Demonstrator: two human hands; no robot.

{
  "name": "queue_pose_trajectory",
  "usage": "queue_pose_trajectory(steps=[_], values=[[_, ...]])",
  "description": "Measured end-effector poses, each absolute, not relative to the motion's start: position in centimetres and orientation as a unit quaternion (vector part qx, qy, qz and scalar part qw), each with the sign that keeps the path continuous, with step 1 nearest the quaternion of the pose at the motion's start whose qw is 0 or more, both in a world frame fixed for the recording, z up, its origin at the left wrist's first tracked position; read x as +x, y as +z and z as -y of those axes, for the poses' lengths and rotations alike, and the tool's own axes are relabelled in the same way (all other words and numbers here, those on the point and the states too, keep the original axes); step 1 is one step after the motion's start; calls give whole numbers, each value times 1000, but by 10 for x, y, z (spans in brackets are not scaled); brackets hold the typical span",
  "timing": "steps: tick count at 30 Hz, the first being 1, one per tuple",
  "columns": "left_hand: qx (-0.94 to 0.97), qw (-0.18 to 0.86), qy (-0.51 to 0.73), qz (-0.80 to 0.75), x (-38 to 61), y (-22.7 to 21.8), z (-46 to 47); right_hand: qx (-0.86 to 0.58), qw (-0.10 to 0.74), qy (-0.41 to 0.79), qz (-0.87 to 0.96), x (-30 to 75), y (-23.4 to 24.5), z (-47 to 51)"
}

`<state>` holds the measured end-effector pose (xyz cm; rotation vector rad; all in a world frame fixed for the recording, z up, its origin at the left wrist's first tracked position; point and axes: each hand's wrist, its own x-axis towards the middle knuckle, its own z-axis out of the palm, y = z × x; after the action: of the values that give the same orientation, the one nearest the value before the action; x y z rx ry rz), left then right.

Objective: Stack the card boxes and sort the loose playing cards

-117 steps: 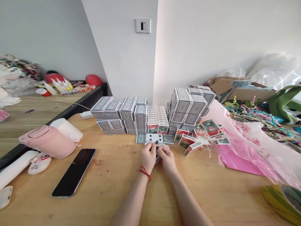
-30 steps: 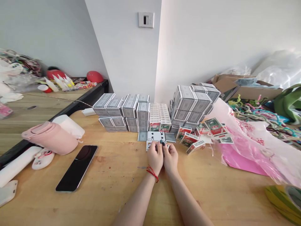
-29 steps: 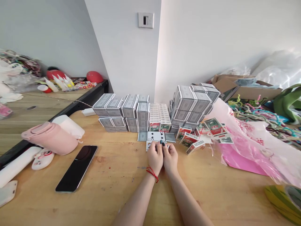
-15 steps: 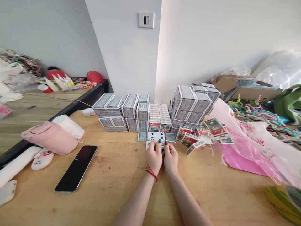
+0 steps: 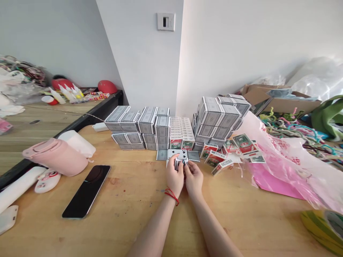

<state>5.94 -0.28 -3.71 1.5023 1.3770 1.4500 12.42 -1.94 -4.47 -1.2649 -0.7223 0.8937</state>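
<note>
Between my hands, over the front middle of the table, is a playing card (image 5: pixel 177 163), mostly covered by fingers. My left hand (image 5: pixel 175 175) curls round its left side, and my right hand (image 5: pixel 194 177) pinches it from the right. Just beyond them lies a face-up spade card (image 5: pixel 174 153), with a patterned card back (image 5: pixel 162 155) to its left and another card back (image 5: pixel 193 156) to its right. Behind stand two stacks of red-and-green card boxes (image 5: pixel 176 142), flanked by a left block of grey-patterned cards (image 5: pixel 125 123) and a taller right block (image 5: pixel 211 116).
Loose card boxes (image 5: pixel 215 159) lie right of my hands, beside pink plastic wrapping (image 5: pixel 278 178). A phone (image 5: pixel 87 191) and a pink cup (image 5: pixel 57 157) are on the left. Yellow-green tape (image 5: pixel 316 228) sits at the right edge; a cardboard box (image 5: pixel 284 98) stands behind.
My fingers have shifted: the left thumb and fingers have spread and bent around the card, and the right fingertips have drawn lower. A patterned face now shows between them. The stacks have not moved.
</note>
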Motion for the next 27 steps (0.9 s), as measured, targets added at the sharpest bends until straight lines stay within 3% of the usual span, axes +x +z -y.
queue_pose_trajectory(steps=[5,14,27], values=[[584,306,532,-532,59,-37,2,-575,638,410,308,127,-49,18],[584,314,529,-529,59,-37,1,-629,600,335,363,130,-44,19],[530,383,541,-529,59,-45,0,-534,640,454,316,126,-42,21]])
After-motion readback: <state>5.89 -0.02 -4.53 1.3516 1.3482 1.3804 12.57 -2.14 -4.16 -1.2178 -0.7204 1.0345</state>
